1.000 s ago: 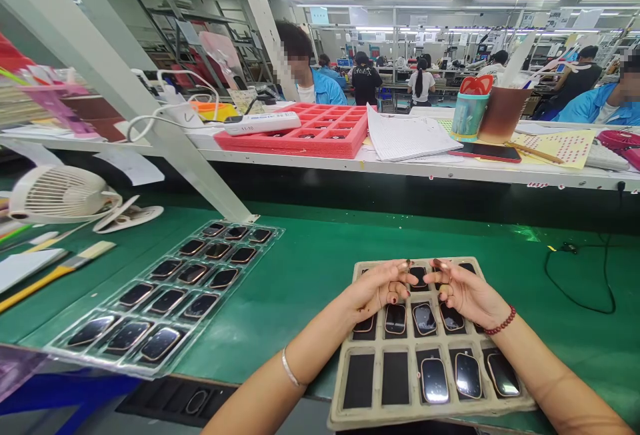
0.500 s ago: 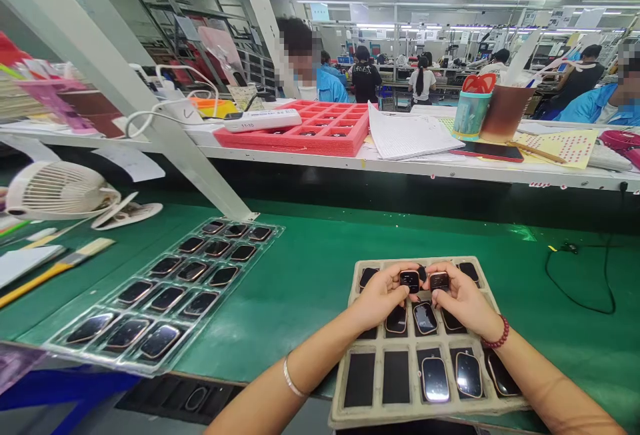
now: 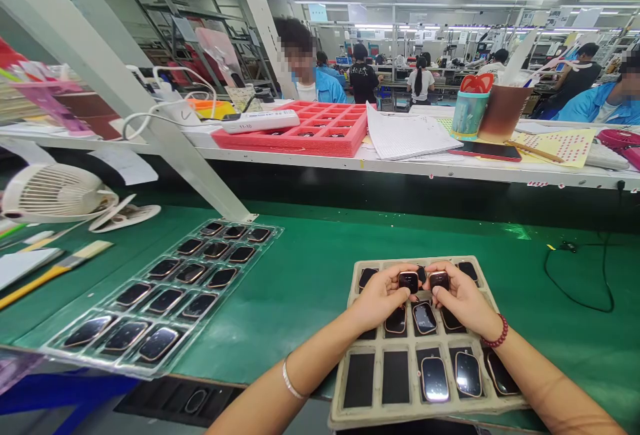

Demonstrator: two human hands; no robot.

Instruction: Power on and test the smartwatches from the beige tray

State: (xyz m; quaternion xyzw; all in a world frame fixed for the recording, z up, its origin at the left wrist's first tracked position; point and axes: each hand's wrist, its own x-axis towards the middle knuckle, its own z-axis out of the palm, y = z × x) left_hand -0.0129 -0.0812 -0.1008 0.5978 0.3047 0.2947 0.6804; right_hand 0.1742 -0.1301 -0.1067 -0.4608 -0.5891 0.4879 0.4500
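Observation:
My left hand is closed on a smartwatch body with a dark screen and gold rim, thumb at its lower edge. Beside it, my right hand grips a second watch body of the same kind. Both are held side by side above a beige tray. Several similar watch bodies lie in the tray's pockets, among them one in the front row. The two front-left pockets show only dark lining. My hands and forearms hide part of the tray.
A clear plastic tray of several watch bodies lies to the left. Beyond it are a brush and a white fan. A shelf bearing a red foam tray crosses behind. A black cable lies at right. Co-workers sit beyond.
Both hands keep the two watch bodies in nearly the same place. The small text lit on the screens looks fainter now. The view has shifted very slightly.

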